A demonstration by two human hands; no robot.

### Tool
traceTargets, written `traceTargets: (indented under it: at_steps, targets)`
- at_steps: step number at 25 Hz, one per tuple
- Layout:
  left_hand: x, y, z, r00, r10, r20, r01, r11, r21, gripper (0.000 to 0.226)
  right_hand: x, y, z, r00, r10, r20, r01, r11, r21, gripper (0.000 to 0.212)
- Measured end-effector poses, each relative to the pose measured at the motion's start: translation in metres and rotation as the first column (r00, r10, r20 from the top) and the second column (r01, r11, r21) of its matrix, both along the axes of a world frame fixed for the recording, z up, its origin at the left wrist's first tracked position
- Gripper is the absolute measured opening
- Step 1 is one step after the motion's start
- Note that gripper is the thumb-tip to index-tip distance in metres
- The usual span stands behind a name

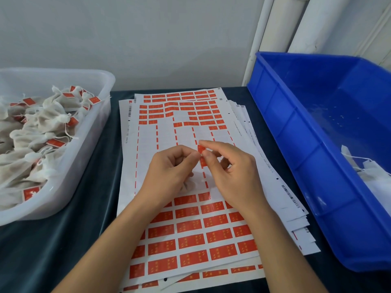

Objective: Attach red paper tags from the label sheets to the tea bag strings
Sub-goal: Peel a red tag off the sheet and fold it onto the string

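A stack of label sheets (190, 235) with rows of red tags lies on the dark table in front of me; the middle rows are peeled bare. Over the sheet, my right hand (230, 172) and my left hand (169, 172) meet and pinch a small red tag (201, 148) between their fingertips. A white tea bag (188, 185) shows partly under my left palm. Its string is hidden by my fingers.
A clear plastic tub (84, 157) at the left holds several tea bags with red tags on them. A blue plastic crate (296, 157) at the right holds a few untagged white tea bags (372, 172). White pipes stand behind the crate against the wall.
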State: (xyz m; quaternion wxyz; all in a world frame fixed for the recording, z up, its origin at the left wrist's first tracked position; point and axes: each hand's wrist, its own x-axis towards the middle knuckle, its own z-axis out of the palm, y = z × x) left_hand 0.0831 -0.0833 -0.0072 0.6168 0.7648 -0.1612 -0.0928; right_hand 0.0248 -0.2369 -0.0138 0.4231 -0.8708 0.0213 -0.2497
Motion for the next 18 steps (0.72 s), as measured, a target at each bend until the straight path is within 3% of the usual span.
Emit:
traceTargets:
  at_steps: [8,12,18]
  targets:
    - [-0.0009,-0.0005,0.0019,0.997,0.033,-0.065,-0.036,0.999,-0.038,0.019,0.0011,-0.0070,0.0034,0.994,0.059,-0.089,-0.027,0.946,0.324,0.029]
    - [-0.0006,0.0007,0.0018,0.996,0.016,-0.089,-0.023,0.997,-0.077,0.020,0.0022,-0.0036,0.0036,0.973,0.152,-0.172,-0.104,0.959,0.262,0.023]
    - [-0.0001,0.0025,0.0008,0.998,0.005,-0.062,-0.012,0.994,-0.106,0.018,0.0016,-0.0072,0.0023,0.979,0.117,-0.166,-0.083,0.976,0.200,0.008]
